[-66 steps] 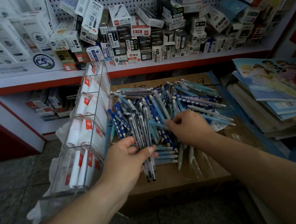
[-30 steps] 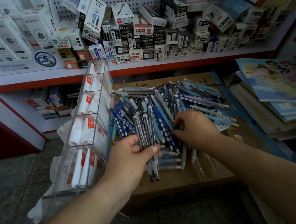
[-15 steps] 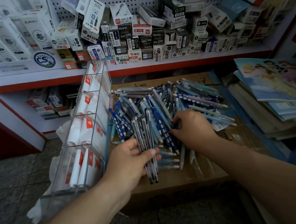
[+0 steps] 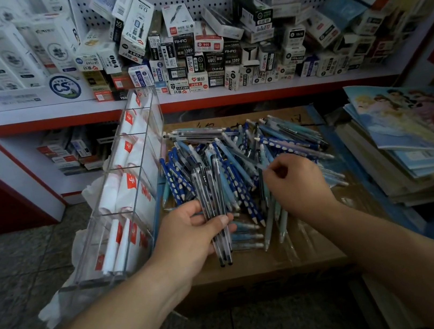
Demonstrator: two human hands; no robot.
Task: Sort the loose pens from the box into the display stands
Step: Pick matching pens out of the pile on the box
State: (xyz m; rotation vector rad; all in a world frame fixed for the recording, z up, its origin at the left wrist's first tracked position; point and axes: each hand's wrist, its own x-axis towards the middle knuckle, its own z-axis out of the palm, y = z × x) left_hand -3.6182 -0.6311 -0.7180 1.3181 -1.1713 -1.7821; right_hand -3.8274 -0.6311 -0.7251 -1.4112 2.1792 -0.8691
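Wrapping round the middle of light, stiff, slippery pens [image 4: 210,190], left hand [image 4: 189,234] fingers hold tight; right hand [image 4: 297,184] fingers curl, holding what I cannot tell.

Dark pen bundle [image 4: 210,193] in left hand [image 4: 190,236], above loose pile [image 4: 250,148].

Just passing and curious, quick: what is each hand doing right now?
Left hand: holds a bunch of dark pens.
Right hand: fingers curled over the pile; whether they pinch a pen cannot be told.
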